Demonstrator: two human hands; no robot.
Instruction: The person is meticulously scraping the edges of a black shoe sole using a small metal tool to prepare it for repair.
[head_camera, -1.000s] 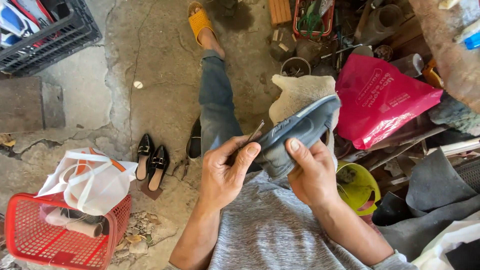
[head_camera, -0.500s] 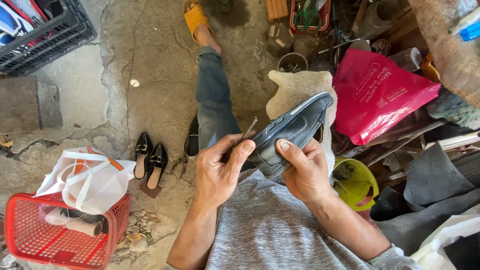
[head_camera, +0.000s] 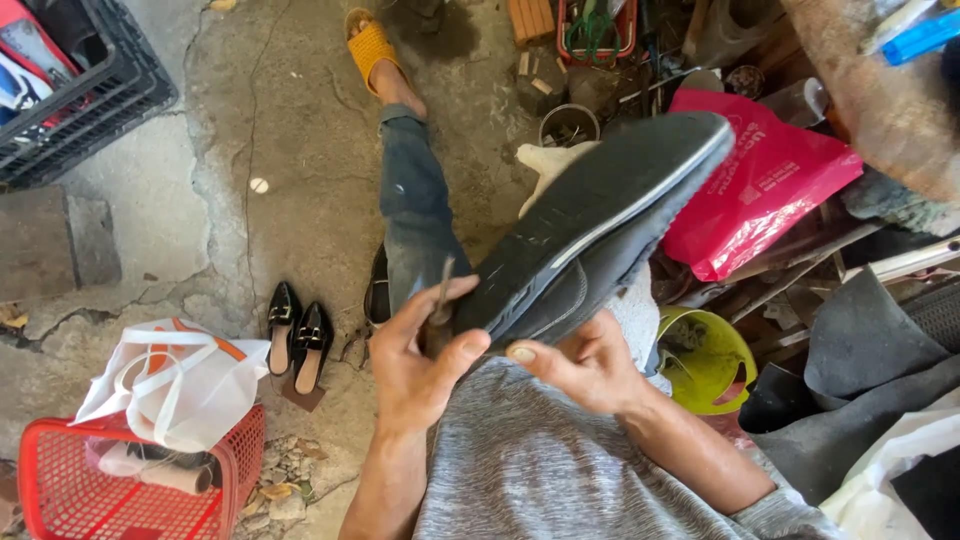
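Left hand (head_camera: 420, 355) pinches a thin tool (head_camera: 440, 290), perhaps an awl, against a dark shoe (head_camera: 590, 230) gripped sole-up by the right hand (head_camera: 580, 365). Nearby, a red basket (head_camera: 60, 490) holds a white bag (head_camera: 170, 385); farther, a black crate (head_camera: 90, 100).

The cracked concrete floor (head_camera: 250, 130) carries plenty. A dark plastic crate (head_camera: 80, 90) sits at its far left corner, and a red mesh basket (head_camera: 60, 500) at the near left holds a white bag (head_camera: 170, 385). Just beside that bag stands a pair of black pointed shoes (head_camera: 298, 335). Along the right side lie a red plastic bag (head_camera: 760, 190) and a yellow-green bowl (head_camera: 705, 350).
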